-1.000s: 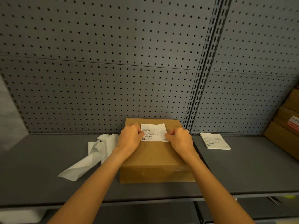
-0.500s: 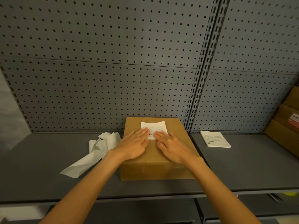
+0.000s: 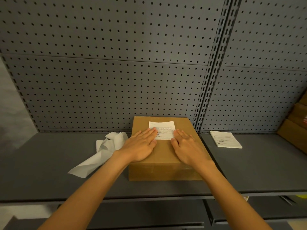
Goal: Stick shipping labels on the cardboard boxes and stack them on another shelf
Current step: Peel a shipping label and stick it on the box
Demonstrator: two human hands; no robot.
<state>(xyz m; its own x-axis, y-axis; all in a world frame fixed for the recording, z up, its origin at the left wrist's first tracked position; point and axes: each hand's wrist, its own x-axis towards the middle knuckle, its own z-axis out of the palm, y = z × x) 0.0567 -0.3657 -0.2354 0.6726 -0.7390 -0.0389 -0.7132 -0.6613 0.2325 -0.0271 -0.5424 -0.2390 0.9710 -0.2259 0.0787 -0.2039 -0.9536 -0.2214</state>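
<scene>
A flat brown cardboard box lies on the grey shelf, against the pegboard back. A white shipping label lies on the far part of its top. My left hand rests flat on the box, fingers straight, with its fingertips on the label's left edge. My right hand lies flat too, its fingertips at the label's right lower corner. Neither hand holds anything.
Crumpled white backing paper lies on the shelf left of the box. A stack of labels sits on the shelf to the right. More cardboard boxes lean at the far right edge. A lower shelf shows beneath.
One second ago both hands pinched the label's sides with curled fingers. They flattened onto the label, and now have slid apart to its left and right edges.
</scene>
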